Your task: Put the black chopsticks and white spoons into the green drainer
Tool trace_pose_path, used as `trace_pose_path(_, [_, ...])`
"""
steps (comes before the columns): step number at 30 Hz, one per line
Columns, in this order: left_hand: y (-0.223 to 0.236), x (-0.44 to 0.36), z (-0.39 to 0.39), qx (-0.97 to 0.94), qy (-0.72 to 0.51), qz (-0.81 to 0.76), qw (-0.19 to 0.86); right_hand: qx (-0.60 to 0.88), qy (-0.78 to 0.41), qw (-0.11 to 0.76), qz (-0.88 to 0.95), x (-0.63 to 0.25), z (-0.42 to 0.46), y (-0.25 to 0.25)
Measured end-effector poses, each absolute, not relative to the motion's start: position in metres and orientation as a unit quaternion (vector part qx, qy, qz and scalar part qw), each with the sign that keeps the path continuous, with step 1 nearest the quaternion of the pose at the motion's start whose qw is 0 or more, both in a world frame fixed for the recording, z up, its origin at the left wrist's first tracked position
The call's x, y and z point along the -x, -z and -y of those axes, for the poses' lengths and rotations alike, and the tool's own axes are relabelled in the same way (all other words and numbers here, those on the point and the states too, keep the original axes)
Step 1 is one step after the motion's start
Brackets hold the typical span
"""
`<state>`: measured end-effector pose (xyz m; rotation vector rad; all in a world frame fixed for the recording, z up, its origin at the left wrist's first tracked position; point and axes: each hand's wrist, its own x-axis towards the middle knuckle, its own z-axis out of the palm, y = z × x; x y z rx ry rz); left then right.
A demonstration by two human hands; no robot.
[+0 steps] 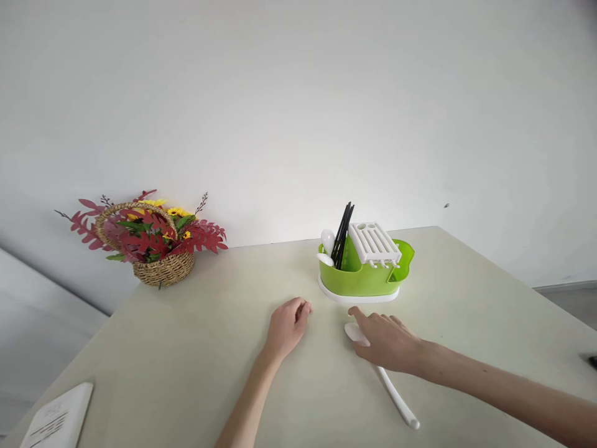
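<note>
My right hand (pixel 387 342) is over a white long-handled spoon (pixel 398 399) that lies on the table. Its thumb and index finger are apart, on either side of the spoon's head, and the palm hides the middle of the spoon. Whether the fingers touch it I cannot tell. My left hand (pixel 285 328) rests on the table with its fingers curled in and nothing visible in them. Beyond both hands stands a green utensil holder (pixel 359 283) with a white slotted rack (pixel 374 241) on top. Black chopsticks (pixel 342 236) and white spoons (pixel 328 241) stand in its left compartment.
A wicker basket (pixel 163 270) of red and yellow artificial flowers stands at the back left, by the wall. At the front left lies a white slotted object (pixel 58 417). A small dark object (pixel 592 361) sits at the right edge of the table (pixel 196 367).
</note>
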<state>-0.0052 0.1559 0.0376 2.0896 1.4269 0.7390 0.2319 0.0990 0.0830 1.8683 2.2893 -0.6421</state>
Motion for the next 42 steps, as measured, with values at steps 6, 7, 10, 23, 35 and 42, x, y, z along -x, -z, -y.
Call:
trace_pose_path(6, [-0.037,0.005,-0.156,-0.766,-0.277,-0.524,0.247,-0.601,0.268,0.026,-0.753,-0.234,-0.093,-0.094])
trace_pose_path(7, [-0.036,0.005,-0.156,-0.766,-0.278,-0.524,0.247,-0.593,0.29,0.008,-0.751,-0.234,-0.092,-0.098])
trace_pose_path(10, [-0.035,0.005,-0.156,-0.766,-0.282,-0.521,0.247,-0.542,0.383,-0.052,-0.746,-0.233,-0.09,-0.117])
trace_pose_path(23, [-0.029,0.007,-0.157,-0.776,-0.291,-0.51,0.23,-0.502,0.302,-0.297,-0.754,-0.251,-0.094,-0.212])
trace_pose_path(35, [-0.03,0.007,-0.158,-0.779,-0.29,-0.506,0.23,-0.465,-0.165,-0.349,-0.797,-0.262,-0.127,-0.201])
trace_pose_path(42, [-0.029,0.007,-0.158,-0.778,-0.29,-0.507,0.233,-0.403,-0.266,-0.32,-0.815,-0.264,-0.155,-0.159])
